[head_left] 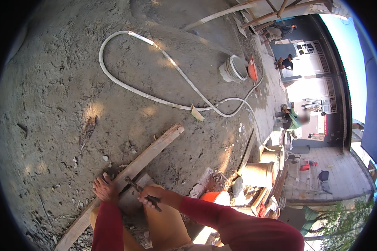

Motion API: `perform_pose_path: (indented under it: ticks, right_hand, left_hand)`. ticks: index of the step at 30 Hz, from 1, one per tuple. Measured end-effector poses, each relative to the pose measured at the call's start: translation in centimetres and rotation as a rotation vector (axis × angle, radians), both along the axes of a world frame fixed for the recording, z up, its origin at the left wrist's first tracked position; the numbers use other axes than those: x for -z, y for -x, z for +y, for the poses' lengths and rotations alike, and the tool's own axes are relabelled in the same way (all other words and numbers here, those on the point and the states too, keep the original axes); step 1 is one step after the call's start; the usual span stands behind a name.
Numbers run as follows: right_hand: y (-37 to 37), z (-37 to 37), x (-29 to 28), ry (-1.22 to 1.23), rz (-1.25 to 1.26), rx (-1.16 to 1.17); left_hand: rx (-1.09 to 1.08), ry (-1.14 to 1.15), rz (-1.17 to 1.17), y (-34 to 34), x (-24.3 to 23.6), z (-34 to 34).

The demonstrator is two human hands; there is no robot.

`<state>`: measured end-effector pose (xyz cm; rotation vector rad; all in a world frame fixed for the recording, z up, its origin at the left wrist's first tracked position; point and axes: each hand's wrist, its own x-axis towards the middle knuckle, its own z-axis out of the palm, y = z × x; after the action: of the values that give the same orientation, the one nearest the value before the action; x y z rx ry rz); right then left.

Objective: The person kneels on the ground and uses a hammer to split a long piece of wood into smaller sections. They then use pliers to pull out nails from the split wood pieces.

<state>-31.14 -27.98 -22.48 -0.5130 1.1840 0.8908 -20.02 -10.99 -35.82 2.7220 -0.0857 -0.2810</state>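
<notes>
My right hand is closed around the handles of a dark pair of pincers. Their head points toward a long wooden plank; whether the jaws touch it I cannot tell. The plank slants across the ground, from lower left to the middle. Over its left edge rests my left hand, palm side hidden, fingers spread out. A shorter flat board lies under the plank between my legs.
A pale hose loops over the rough ground ahead. Beyond it a white bucket lies tipped beside an orange basin. An orange bucket and rubble are at my right. Several people are near the building.
</notes>
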Motion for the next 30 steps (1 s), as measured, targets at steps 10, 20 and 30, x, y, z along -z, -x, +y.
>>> perform_pose_path:
  ticks: [10, 20, 30]
  right_hand:
    - [-1.4, 0.5, -0.4, -0.088, 0.024, 0.007]
    - [-1.1, 1.6, -4.1, 0.176, -0.162, 0.128]
    - [-1.5, 0.4, -1.0, -0.012, -0.003, 0.12]
  left_hand:
    - [-0.044, -0.053, 0.148, -0.9, -1.0, 0.0]
    - [-0.013, -0.152, 0.13, 0.0, 0.3, -0.5]
    - [0.042, -0.245, 0.061, 0.0, 2.5, 0.4]
